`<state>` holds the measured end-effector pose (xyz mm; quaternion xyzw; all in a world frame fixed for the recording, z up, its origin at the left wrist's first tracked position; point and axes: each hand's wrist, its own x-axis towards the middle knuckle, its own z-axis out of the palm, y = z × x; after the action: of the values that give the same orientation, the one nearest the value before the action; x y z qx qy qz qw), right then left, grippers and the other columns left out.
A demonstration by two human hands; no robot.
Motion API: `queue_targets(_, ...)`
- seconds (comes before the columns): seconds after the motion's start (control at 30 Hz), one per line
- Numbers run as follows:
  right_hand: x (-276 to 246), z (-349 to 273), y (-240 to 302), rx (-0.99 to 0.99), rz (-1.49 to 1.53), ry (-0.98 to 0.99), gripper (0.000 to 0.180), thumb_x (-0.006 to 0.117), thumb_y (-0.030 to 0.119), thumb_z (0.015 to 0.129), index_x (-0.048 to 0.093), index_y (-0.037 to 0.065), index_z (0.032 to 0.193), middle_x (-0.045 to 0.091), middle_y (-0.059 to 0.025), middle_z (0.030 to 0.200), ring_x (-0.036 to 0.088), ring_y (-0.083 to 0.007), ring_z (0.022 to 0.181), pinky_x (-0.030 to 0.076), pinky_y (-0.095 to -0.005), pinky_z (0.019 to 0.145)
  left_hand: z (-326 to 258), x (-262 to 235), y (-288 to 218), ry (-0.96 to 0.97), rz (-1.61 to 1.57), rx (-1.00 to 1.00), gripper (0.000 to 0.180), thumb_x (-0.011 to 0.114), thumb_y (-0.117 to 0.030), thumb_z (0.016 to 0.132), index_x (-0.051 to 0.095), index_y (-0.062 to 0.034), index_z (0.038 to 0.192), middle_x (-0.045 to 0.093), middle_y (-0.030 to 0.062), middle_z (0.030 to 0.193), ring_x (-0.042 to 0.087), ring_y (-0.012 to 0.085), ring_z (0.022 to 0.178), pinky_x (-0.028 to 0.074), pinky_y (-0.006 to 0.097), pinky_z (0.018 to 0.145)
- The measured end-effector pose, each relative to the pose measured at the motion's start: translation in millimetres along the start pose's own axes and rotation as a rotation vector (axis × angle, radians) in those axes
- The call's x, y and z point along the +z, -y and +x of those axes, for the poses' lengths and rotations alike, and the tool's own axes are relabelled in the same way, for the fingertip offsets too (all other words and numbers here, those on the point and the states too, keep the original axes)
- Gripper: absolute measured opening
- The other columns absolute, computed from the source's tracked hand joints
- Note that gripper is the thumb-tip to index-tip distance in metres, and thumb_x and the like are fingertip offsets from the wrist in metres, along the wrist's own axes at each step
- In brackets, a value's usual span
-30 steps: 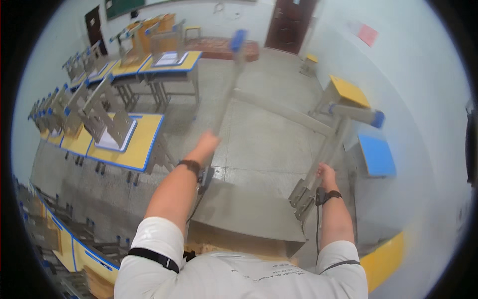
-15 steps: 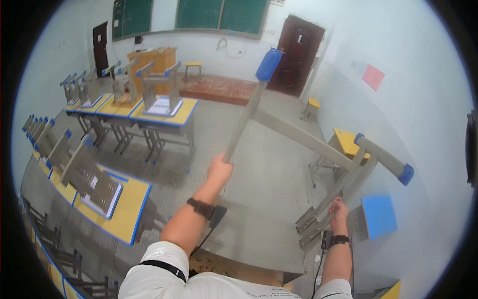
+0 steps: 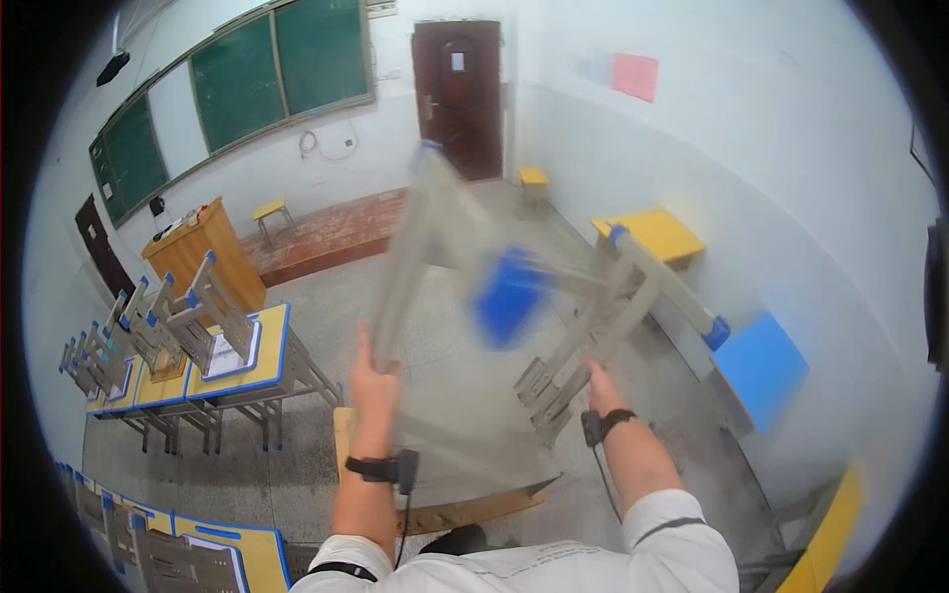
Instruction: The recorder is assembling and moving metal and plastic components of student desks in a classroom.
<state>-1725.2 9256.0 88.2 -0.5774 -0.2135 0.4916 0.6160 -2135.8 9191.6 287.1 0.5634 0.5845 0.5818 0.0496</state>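
A school desk (image 3: 474, 450) with a grey metal frame hangs in front of me, tipped so its legs point up and away. Its foot caps are blue, and its far part is smeared by motion. My left hand (image 3: 376, 400) is closed around the leg on the left. On the other side, my right hand (image 3: 601, 387) grips the grey leg post beside the slotted brackets; its fingers are partly hidden behind the post. A wooden edge of the desk shows low down, near my body.
Yellow-topped desks (image 3: 267, 346) with upturned chairs (image 3: 222, 316) on them line the left side. By the right wall stand a yellow desk (image 3: 657, 235) and a blue panel (image 3: 761, 371). Farther off are a wooden lectern (image 3: 213, 257), a red platform (image 3: 331, 232) and a brown door (image 3: 460, 109).
My view has turned to the right, so the door and lectern now sit farther left. The desk has swung with me, still in both hands, and its far legs have shifted.
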Motion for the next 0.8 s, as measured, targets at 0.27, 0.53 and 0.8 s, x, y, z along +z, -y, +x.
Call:
queue_targets(0.27, 233, -160, 53, -0.728, -1.104, 0.672, 0.037, 0.064, 0.013, 0.073, 0.059, 0.003, 0.109, 0.06, -0.0215, 0.105, 0.058, -0.035, 0.099, 0.046, -0.0409, 0.083, 55, 91, 49, 0.265, 0.394, -0.039, 0.091, 0.069, -0.011, 0.061, 0.032, -0.0181, 0.144, 0.064, 0.0113, 0.081, 0.061, 0.0316, 0.078, 0.045, 0.041, 0.07)
queue_targets(0.53, 372, -1, 47, -1.527, -1.471, 0.825, 0.047, 0.062, 0.005, 0.065, 0.054, 0.001, 0.112, 0.058, -0.0183, 0.099, 0.057, -0.0329, 0.097, 0.043, -0.0452, 0.082, 66, 139, 186, 0.403, 0.484, -0.153, 0.098, 0.07, -0.006, 0.055, 0.032, -0.0175, 0.145, 0.063, 0.0056, 0.087, 0.059, 0.0258, 0.086, 0.042, 0.037, 0.075)
queue_targets(0.8, 410, 64, -28, -1.174, -1.588, 1.076, 0.032, 0.062, 0.006, 0.063, 0.057, 0.007, 0.094, 0.061, -0.0106, 0.072, 0.062, -0.0296, 0.071, 0.045, -0.0408, 0.065, 69, 164, 262, 0.511, 0.487, -0.283, 0.096, 0.066, -0.001, 0.056, 0.032, -0.0167, 0.145, 0.061, 0.007, 0.081, 0.057, 0.0268, 0.082, 0.04, 0.037, 0.073)
